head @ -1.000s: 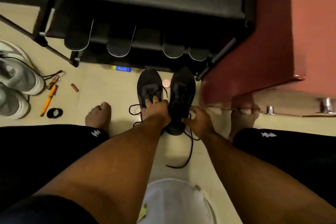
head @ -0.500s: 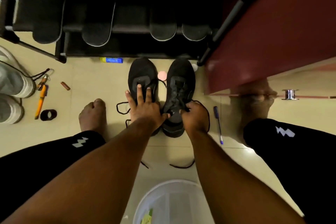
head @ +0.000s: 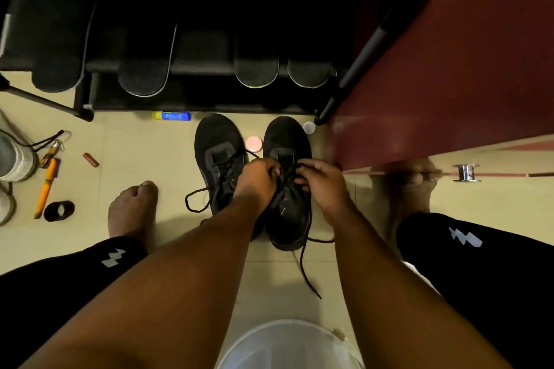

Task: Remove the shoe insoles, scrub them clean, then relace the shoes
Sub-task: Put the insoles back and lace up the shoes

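Now | both hands' fingers pinch laces (head: 287,169) (black) | left hand (head: 258,181), right hand (head: 323,186) | right shoe (head: 289,213)

Both bare forearms stretched forward and down, converging. Left hand (head: 260,178) curled, fingertips pinched together. Right hand (head: 322,181) just beside it, fingers bent inward, likewise pinching. Knuckles nearly touching, wrists slightly flexed, palms facing down.
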A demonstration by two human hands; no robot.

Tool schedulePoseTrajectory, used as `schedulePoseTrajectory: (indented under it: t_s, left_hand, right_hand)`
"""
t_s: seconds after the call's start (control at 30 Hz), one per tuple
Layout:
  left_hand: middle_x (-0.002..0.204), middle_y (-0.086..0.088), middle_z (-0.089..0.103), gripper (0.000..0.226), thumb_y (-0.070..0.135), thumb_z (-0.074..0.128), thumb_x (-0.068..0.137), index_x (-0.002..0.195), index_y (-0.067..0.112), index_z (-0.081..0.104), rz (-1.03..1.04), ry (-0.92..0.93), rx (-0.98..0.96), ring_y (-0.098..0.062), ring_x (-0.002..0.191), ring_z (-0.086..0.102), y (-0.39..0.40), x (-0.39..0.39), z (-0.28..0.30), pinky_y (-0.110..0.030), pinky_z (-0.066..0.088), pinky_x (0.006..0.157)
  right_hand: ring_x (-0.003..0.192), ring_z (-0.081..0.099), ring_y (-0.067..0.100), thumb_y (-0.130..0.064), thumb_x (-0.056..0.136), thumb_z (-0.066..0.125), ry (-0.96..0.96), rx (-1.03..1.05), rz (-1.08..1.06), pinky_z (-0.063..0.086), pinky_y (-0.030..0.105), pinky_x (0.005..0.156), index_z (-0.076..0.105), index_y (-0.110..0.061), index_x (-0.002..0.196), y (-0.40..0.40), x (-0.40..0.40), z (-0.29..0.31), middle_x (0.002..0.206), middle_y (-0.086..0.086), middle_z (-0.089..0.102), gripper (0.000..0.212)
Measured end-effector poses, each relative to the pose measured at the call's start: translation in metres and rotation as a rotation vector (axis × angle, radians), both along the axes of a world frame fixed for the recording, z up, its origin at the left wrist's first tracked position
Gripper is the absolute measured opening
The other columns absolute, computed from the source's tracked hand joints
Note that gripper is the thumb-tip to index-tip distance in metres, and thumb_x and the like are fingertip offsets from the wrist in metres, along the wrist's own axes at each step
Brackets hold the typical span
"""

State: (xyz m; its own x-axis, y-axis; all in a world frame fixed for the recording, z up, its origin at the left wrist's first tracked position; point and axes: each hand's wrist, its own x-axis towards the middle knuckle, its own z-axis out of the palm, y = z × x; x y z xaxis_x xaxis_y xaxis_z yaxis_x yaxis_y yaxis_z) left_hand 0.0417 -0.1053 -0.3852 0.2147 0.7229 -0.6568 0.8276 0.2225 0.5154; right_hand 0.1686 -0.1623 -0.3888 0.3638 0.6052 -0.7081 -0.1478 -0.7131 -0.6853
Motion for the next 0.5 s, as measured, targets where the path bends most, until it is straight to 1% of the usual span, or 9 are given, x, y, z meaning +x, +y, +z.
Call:
schedulePoseTrajectory:
  t_s: [0.1,0.17,0.23,0.33,0.37,0.4,0.43,0.47,0.5]
  left_hand:
    - [0.099,-0.004,0.069,0.026,0.004,0.051,0.093,0.087,0.026,0.062,0.019,0.01,0.02,-0.024,0.092,0.063,0.002,-0.001,-0.009,-0.03,0.048,0.088]
    - [0.094,-0.005,0.069,0.028,-0.001,0.049,0.089,0.083,0.022,0.063,-0.018,0.018,0.028,-0.025,0.087,0.064,0.003,-0.003,-0.012,-0.028,0.047,0.082]
    - [0.09,-0.005,0.068,0.027,-0.001,0.048,0.087,0.081,0.02,0.064,-0.064,0.008,0.064,-0.026,0.082,0.063,0.002,-0.005,-0.012,-0.03,0.049,0.079]
    - [0.09,-0.004,0.064,0.023,0.0,0.048,0.087,0.086,0.018,0.064,-0.145,-0.008,0.085,-0.025,0.082,0.061,-0.001,-0.005,-0.012,-0.031,0.048,0.077]
    - [0.092,-0.004,0.063,0.023,0.0,0.048,0.086,0.088,0.017,0.063,-0.179,0.0,0.088,-0.025,0.083,0.061,-0.001,-0.005,-0.011,-0.029,0.045,0.075]
    - [0.093,-0.003,0.062,0.024,-0.001,0.047,0.086,0.089,0.017,0.063,-0.207,0.005,0.089,-0.024,0.085,0.06,-0.001,-0.004,-0.012,-0.028,0.042,0.074]
    - [0.095,-0.003,0.061,0.024,-0.001,0.047,0.085,0.087,0.018,0.062,-0.222,0.003,0.09,-0.024,0.087,0.058,0.0,-0.003,-0.012,-0.028,0.039,0.073]
    - [0.097,-0.003,0.06,0.025,-0.001,0.047,0.086,0.085,0.02,0.06,-0.231,0.006,0.09,-0.022,0.088,0.056,0.0,-0.002,-0.012,-0.028,0.037,0.073]
    - [0.1,-0.002,0.06,0.025,0.0,0.046,0.087,0.083,0.022,0.057,-0.239,0.01,0.097,-0.021,0.09,0.054,0.001,-0.001,-0.012,-0.029,0.036,0.073]
  right_hand:
    - [0.055,0.064,0.014,-0.017,0.101,0.047,0.029,-0.067,-0.035,0.05,0.022,0.053,0.063,-0.016,0.114,0.009,-0.001,-0.01,0.088,0.005,0.068,0.021]
    - [0.046,0.06,0.013,-0.025,0.101,0.047,0.023,-0.098,-0.052,0.046,0.022,0.047,0.062,-0.019,0.109,0.012,-0.003,-0.016,0.081,0.004,0.067,0.019]
    - [0.041,0.058,0.013,-0.027,0.102,0.046,-0.017,-0.135,-0.083,0.044,0.021,0.044,0.062,-0.016,0.101,0.013,-0.004,-0.021,0.074,0.004,0.064,0.02]
    - [0.049,0.057,0.015,-0.004,0.098,0.042,-0.079,-0.167,-0.006,0.046,0.018,0.04,0.06,-0.013,0.092,0.009,-0.005,-0.025,0.079,0.01,0.061,0.021]
    - [0.056,0.058,0.016,-0.001,0.096,0.044,-0.106,-0.153,0.063,0.049,0.02,0.044,0.061,-0.016,0.088,0.007,-0.005,-0.026,0.085,0.01,0.063,0.024]
    - [0.064,0.061,0.019,-0.003,0.094,0.049,-0.166,-0.13,0.169,0.054,0.025,0.052,0.063,-0.02,0.087,0.005,-0.004,-0.029,0.089,0.008,0.065,0.023]
    - [0.075,0.064,0.02,-0.005,0.092,0.054,-0.231,-0.098,0.271,0.057,0.03,0.065,0.066,-0.022,0.09,0.004,-0.003,-0.03,0.094,0.005,0.067,0.021]
    - [0.085,0.064,0.021,-0.006,0.091,0.057,-0.306,-0.07,0.376,0.056,0.034,0.078,0.069,-0.021,0.096,0.002,-0.001,-0.029,0.098,0.004,0.068,0.019]
    - [0.092,0.064,0.022,-0.006,0.09,0.059,-0.376,-0.026,0.451,0.054,0.035,0.086,0.07,-0.017,0.101,0.001,0.002,-0.03,0.102,0.004,0.068,0.019]
